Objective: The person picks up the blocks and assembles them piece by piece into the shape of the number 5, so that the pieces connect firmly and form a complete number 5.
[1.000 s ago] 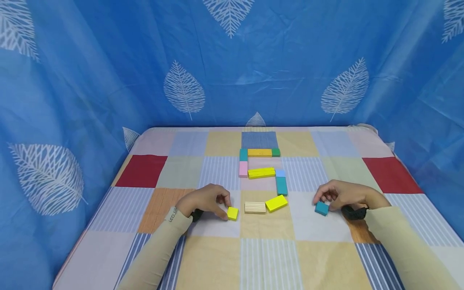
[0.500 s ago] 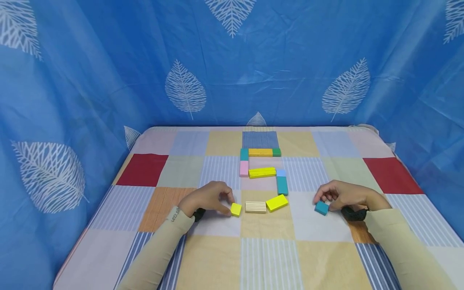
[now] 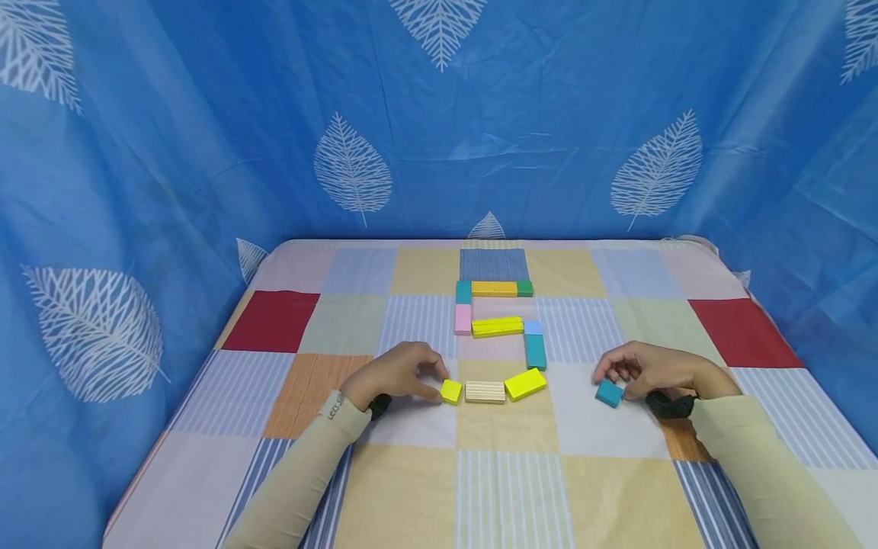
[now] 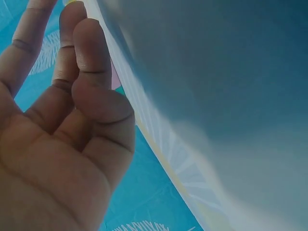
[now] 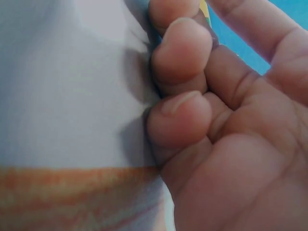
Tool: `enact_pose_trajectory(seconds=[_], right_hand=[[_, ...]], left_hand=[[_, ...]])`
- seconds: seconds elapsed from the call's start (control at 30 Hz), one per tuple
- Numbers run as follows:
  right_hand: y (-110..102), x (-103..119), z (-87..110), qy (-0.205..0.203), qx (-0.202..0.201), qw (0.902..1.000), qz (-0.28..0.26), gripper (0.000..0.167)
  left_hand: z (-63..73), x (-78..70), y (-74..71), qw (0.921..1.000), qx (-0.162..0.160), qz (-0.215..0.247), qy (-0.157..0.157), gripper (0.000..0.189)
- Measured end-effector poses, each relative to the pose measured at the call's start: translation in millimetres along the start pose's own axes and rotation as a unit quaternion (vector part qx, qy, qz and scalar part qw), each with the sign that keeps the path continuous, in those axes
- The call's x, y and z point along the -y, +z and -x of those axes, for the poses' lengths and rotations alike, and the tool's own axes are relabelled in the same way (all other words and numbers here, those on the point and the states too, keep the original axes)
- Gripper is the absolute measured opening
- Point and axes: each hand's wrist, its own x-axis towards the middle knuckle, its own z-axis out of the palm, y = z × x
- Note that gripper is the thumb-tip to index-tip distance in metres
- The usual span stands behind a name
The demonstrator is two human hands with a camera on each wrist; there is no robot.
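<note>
In the head view my left hand [image 3: 401, 371] pinches a small yellow block [image 3: 450, 391] between thumb and fingers, just left of a cream ribbed block [image 3: 485, 392]. A longer yellow block [image 3: 525, 384] lies tilted at the cream block's right end. Farther right, my right hand [image 3: 648, 371] holds a small teal block [image 3: 608, 393] by its sides, low over the cloth. The left wrist view shows curled fingers [image 4: 89, 57] with a sliver of yellow at the top edge. In the right wrist view, curled fingertips [image 5: 180, 120] lie against the cloth and the teal block is hidden.
Beyond the hands, blocks form a bent line: green [image 3: 524, 288], orange [image 3: 494, 289], teal [image 3: 463, 292], pink [image 3: 463, 319], a yellow pair [image 3: 497, 327], light blue [image 3: 533, 327] and a longer teal one [image 3: 535, 352]. Blue leaf-print curtains [image 3: 514, 168] surround the patchwork-covered table [image 3: 507, 503].
My left hand has slid the small yellow block right and slightly away from me, up to the cream block, turning it a little. The right hand and its teal block have stayed in place.
</note>
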Motion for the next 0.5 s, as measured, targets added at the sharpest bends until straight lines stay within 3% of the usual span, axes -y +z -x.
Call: enact_pose_trajectory(seconds=[0.23,0.5], right_hand=[[-0.6,-0.4,0.3,0.009,-0.002,0.9999,-0.006,0.038],[-0.6,-2.7,-0.3,-0.012,-0.001,0.9999,0.01,0.033]], left_hand=[[-0.4,0.5,-0.2,0.9999,-0.008,-0.002,0.007,0.021],[-1.1,-1.1,0.5,1.0,-0.009,0.0,-0.003,0.021]])
